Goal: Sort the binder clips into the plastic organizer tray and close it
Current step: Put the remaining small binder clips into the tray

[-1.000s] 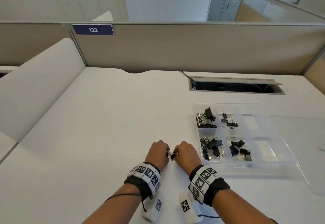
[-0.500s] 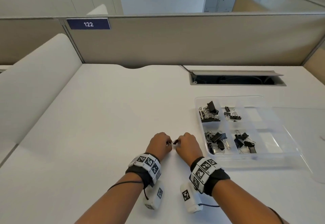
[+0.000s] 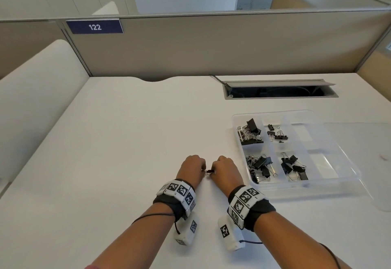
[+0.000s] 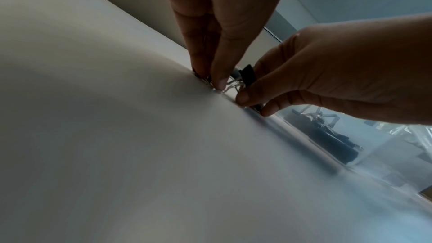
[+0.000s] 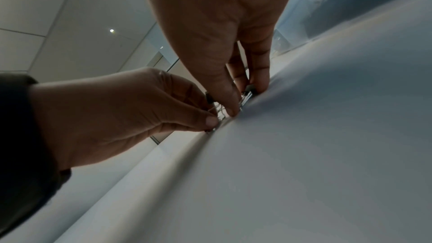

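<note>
1. Compared with a second ago my hands have barely budged, still parked together on the white desk; what changed is mostly my head, so the tray sits a bit lower right in view than it did

2. Only writing I can read: a dark blue sign on the partition that says "122" in white. My wristbands carry black-and-white square marker patterns, no words

3. Left hand: fingers curled down, thumb and fingertips pinching the wire handles of a small clip cluster right at the desk surface

4. Right hand: also curled, thumb and fingers pinching the other side of the same cluster, around a little black binder clip. Between my knuckles in the head view you can just see that clip and some silver wire. Can't tell how many clips are tangled in there

5. Plastic organizer tray is clear, sitting on the desk just to the right of my right hand, not touching it. Four of its compartments hold black binder clips with silver handles; the compartments further right look see-through with nothing dark in them

6. Tray's lid is open, lying flat off to the right

7. Behind the tray there's a grey cable slot in the desk with its flap up
</note>
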`<state>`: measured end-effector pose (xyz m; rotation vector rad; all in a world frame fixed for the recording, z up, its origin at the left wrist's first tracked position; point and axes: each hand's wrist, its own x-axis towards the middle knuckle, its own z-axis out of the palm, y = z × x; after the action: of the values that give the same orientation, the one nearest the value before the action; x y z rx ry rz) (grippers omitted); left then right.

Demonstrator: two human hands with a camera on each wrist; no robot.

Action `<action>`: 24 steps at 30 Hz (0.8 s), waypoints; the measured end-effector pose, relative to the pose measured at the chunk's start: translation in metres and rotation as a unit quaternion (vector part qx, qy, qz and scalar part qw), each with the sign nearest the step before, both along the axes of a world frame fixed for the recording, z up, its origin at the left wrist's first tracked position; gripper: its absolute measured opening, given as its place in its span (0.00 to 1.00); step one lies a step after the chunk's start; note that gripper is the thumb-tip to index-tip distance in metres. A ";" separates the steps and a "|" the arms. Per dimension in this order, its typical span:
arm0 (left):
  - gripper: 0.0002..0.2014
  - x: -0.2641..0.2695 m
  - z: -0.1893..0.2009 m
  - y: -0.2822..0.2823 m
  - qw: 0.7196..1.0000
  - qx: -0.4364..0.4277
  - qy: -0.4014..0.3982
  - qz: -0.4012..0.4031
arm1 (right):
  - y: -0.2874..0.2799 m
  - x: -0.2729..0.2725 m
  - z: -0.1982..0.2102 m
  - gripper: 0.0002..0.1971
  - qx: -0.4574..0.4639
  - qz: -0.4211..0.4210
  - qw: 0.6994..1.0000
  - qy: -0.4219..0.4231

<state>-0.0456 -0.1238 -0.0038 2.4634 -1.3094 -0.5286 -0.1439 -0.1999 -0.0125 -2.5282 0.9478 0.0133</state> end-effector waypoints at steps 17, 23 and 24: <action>0.06 0.012 0.005 -0.010 0.986 -0.036 0.143 0.073 | -0.008 0.007 0.011 0.12 0.097 -0.033 0.993 -0.066; 0.13 0.014 0.012 -0.014 0.965 -0.097 0.219 0.109 | -0.019 0.003 0.022 0.10 0.141 -0.080 0.979 -0.122; 0.12 0.013 0.016 -0.017 0.962 -0.111 0.227 0.106 | -0.022 0.001 0.026 0.09 0.143 -0.083 0.977 -0.132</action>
<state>-0.0322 -0.1404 0.0120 2.0969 -0.8600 -0.7861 -0.1427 -0.2220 0.0135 -2.1191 0.9697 -0.2160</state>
